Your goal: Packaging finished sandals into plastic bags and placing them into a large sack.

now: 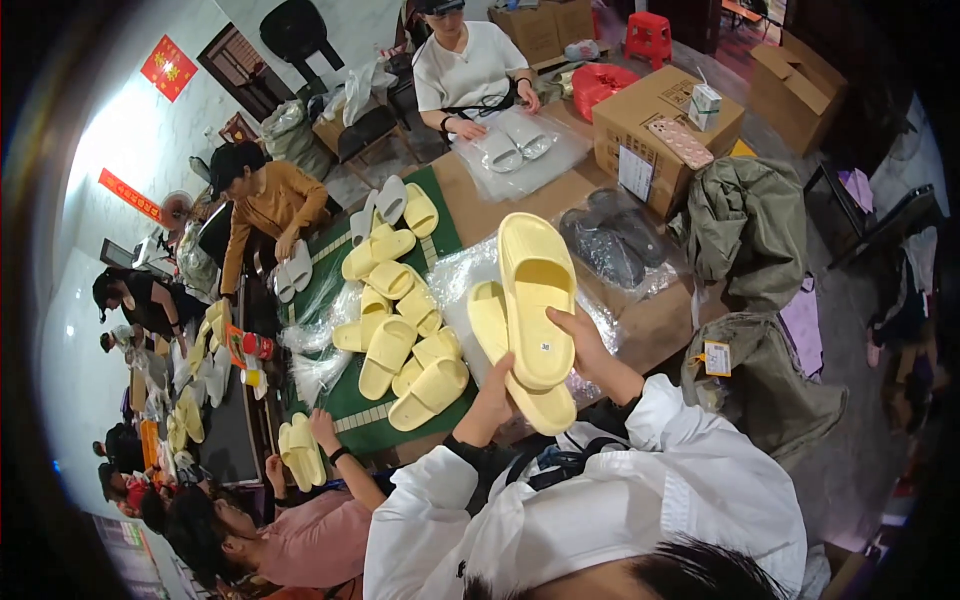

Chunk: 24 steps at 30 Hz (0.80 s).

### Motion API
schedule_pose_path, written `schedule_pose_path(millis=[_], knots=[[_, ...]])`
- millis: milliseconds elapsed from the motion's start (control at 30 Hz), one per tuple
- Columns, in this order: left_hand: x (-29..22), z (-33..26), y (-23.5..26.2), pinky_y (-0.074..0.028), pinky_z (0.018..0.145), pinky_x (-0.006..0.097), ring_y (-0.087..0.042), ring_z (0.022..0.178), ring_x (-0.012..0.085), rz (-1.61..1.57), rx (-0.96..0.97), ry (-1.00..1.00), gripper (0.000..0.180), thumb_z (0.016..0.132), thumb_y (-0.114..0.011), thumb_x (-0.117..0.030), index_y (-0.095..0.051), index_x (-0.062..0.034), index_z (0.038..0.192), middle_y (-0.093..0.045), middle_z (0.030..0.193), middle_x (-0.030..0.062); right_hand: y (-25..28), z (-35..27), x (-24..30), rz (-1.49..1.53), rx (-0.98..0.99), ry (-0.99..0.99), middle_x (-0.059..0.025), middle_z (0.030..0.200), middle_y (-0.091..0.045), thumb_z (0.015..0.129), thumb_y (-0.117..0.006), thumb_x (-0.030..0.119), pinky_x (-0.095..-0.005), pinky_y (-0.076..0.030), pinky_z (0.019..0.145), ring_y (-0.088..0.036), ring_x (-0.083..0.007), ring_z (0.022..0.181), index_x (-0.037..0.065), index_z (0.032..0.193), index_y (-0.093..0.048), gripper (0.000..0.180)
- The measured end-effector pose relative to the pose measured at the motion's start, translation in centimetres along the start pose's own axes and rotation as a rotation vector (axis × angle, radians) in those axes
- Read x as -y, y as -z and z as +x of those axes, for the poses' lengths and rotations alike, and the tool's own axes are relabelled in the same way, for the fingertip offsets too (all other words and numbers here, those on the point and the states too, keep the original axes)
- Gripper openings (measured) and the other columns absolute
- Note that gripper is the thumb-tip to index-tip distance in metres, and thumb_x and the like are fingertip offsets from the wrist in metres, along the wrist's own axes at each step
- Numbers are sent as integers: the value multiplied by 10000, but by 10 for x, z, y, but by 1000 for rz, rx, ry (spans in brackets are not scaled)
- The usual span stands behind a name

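Note:
I hold a pair of pale yellow slide slippers over the near edge of the table, one overlapping the other. My right hand (592, 350) grips the front slipper (540, 300) by its right side, thumb on the footbed near a small white sticker. My left hand (488, 398) is closed on the left edge of the rear slipper (487, 330), which the front one partly covers. The fingers behind the soles are hidden. Left of my hands, several loose yellow slippers (388, 355) lie heaped on a green mat (440, 200), with clear plastic bags (455, 285) beside them.
Bagged dark slippers (615, 238) lie beyond my right hand, near a cardboard box (655, 120) with a phone on it. Grey-green sacks (745, 225) stand on the right. Across the table a person (470, 75) handles white slippers; a person in pink (310, 530) holds yellow slippers (300, 450).

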<state>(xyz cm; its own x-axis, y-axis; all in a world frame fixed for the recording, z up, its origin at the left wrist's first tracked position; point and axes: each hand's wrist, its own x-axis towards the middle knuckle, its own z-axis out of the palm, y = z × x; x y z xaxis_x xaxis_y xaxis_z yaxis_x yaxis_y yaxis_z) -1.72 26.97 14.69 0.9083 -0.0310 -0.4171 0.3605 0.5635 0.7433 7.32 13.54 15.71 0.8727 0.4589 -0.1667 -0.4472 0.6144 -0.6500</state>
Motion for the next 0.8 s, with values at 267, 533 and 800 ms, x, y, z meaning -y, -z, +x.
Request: schedule_pose_path(millis=[267, 533, 800], knots=[[24, 40, 69, -429, 919, 407, -531, 1067, 282, -312, -113, 113, 452, 819, -529, -127, -413, -4, 1237, -516, 1184, 161, 119, 26, -33, -629, -400, 52, -142, 999, -562, 721, -635, 68, -305, -472, 742, -573, -201, 880, -32, 1170, -426, 506], [73, 87, 113, -505, 770, 401, -551, 1021, 281, -94, -114, 156, 374, 855, -513, -158, -435, -27, 1197, -543, 1108, 149, 118, 55, -44, -1146, -412, 196, -199, 1054, -573, 712, -654, 113, -356, -463, 785, -575, -284, 938, -6, 1158, -503, 486], [118, 66, 129, -255, 1000, 506, -284, 1231, 423, 1769, 116, -64, 403, 788, -550, -312, -552, -218, 1180, -325, 1318, 263, 141, 59, -96, -1684, -222, -157, -233, 1202, -460, 703, -645, 347, -394, -380, 925, -449, -374, 1109, 196, 928, -677, 272]])
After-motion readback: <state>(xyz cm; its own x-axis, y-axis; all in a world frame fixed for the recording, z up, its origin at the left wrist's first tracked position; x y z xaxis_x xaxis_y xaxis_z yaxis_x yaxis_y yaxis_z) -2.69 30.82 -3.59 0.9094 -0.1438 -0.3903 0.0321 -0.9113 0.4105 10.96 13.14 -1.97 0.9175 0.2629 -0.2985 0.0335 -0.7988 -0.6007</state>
